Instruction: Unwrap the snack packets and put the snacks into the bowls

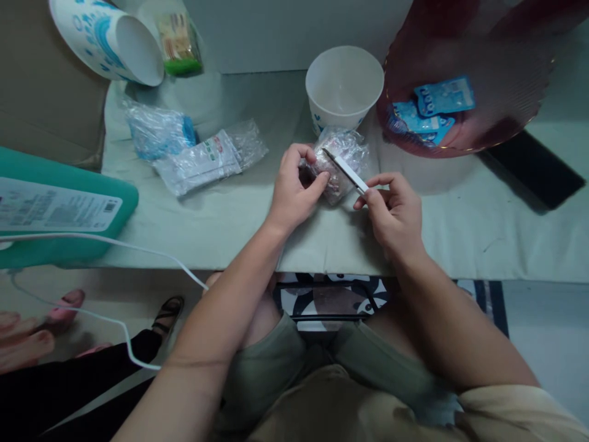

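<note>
My left hand [294, 193] pinches the near-left side of a crinkled clear plastic packet [338, 191], its fingers curled and thumb on top. What lies inside the packet is hard to make out. In my right hand [396, 215] is a slim white utility knife [350, 170], held between thumb and fingers. Its dark blade points away to the left, over the packet; whether the blade touches the plastic I cannot tell. Directly behind the packet stands a white paper bowl [345, 89] with blue print.
To the left lie a white wrapped packet [209, 161], a blue wrapped bundle [161, 132], a tipped bowl tub [103, 40] and a green-ended pack [179, 46]. A green jug [69, 202] stands left. Right are a reddish tray [497, 116] holding blue sachets [444, 96] and a black phone [536, 169].
</note>
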Demonstrator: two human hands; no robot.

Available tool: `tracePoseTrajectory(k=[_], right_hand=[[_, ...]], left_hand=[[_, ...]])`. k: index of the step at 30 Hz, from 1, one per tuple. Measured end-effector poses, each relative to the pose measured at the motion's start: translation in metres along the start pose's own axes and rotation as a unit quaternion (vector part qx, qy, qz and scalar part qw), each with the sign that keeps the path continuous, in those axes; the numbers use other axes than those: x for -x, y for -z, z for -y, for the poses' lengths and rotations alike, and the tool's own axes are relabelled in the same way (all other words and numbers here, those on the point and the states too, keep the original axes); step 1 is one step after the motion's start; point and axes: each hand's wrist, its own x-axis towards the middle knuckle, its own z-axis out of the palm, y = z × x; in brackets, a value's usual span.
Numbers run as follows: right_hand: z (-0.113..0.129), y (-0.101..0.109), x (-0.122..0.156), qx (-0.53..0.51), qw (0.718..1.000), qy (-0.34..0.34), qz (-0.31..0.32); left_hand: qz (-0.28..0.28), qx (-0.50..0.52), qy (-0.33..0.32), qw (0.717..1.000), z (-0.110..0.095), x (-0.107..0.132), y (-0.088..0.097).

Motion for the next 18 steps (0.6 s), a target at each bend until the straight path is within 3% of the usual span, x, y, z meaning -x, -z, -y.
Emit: tracePoseTrajectory(k=[7,13,18], right_hand=[[0.003,0.027,0.002,0.11,0.993,-0.036,0.031],[0.001,0.061,0.004,0.177,0.978,-0.074,0.081],[0.003,0.078,0.003,0.249,0.962,-0.113,-0.014]], left_hand=[[0.009,0.036,0.08,0.996,-0.006,-0.002,0.01],[0.003,-0.027,0.059,0.998,-0.007,-0.001,0.02],[-0.016,-0.064,0.029,0.997,0.0,0.001,0.033]])
